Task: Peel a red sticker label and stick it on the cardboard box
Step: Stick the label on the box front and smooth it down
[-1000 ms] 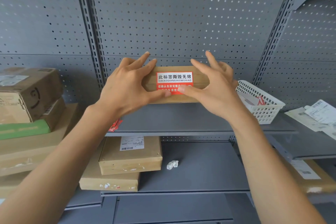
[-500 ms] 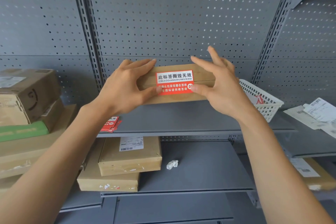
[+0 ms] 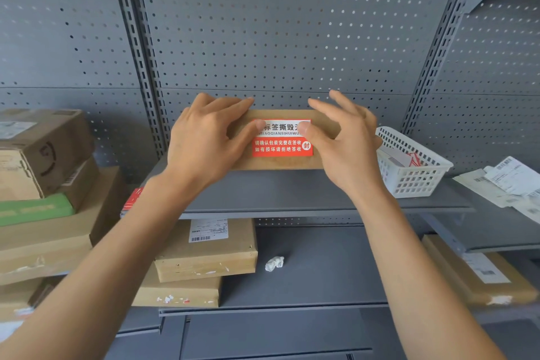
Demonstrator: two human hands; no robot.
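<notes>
Red sticker (image 3: 282, 145) already on front face of cardboard box (image 3: 321, 126), box standing on grey shelf (image 3: 263, 193) against the pegboard, centre of view. Left hand (image 3: 204, 143) at 9 o'clock of sticker, fingers laid close together over the box's top edge, thumb pressed on the sticker's upper left corner. Right hand (image 3: 344, 140) at 3 o'clock, fingers spread and lifted, thumb pressed on the upper right corner. Neither hand pinching anything. Risks from here: uneven thumb pressure likely to trap a bubble or crease in the white top strip; lower edge not under any finger now, may lift if never rubbed down; hard push could tip or slide the box back, since only the left hand braces it. White basket (image 3: 409, 166) at 3 o'clock, just beside the right hand, could get knocked on a wide sweep. Versus half a second ago: both thumbs up from the sticker's lower red band to the top white strip, lower text now fully exposed; box in the same spot.
</notes>
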